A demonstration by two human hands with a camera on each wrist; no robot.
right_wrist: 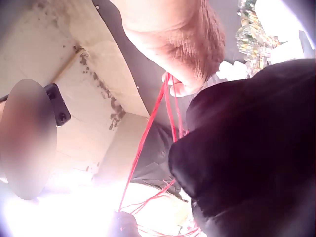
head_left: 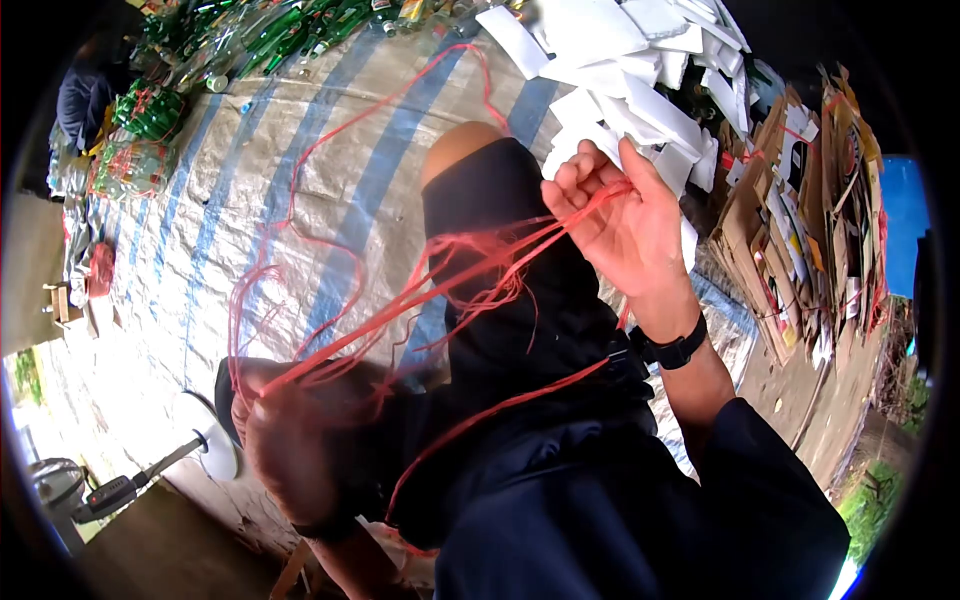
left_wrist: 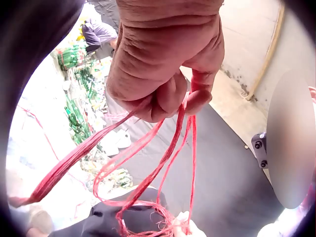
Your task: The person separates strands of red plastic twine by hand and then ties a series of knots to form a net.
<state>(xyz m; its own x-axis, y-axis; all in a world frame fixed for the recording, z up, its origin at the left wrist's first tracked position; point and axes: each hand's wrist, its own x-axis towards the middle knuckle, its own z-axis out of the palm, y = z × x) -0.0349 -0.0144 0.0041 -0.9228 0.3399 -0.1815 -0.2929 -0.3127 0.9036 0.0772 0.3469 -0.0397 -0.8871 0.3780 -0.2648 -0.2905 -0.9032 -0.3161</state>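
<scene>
Several strands of red plastic twine [head_left: 500, 258] stretch between the two hands, over the person's dark-clothed leg. At lower left the left hand [head_left: 295, 440], blurred in the head view, grips one end. In the left wrist view, strands of twine [left_wrist: 64, 170] come out between its curled fingers and thumb, and loops hang below. The right hand [head_left: 625, 225], palm turned up and fingers partly curled, holds the other end near the thumb. The right wrist view shows twine [right_wrist: 149, 126] running down taut from its fingers. Loose frayed loops dangle between the hands.
A striped tarp [head_left: 240, 200] covers the ground. White foam sheets [head_left: 610, 60] and tied flattened cardboard [head_left: 790, 220] are at right. Green bottles [head_left: 285, 40] lie at the back, with bundled bottles [head_left: 148, 110] near another person [head_left: 85, 105]. A round white disc [head_left: 210, 440] stands at lower left.
</scene>
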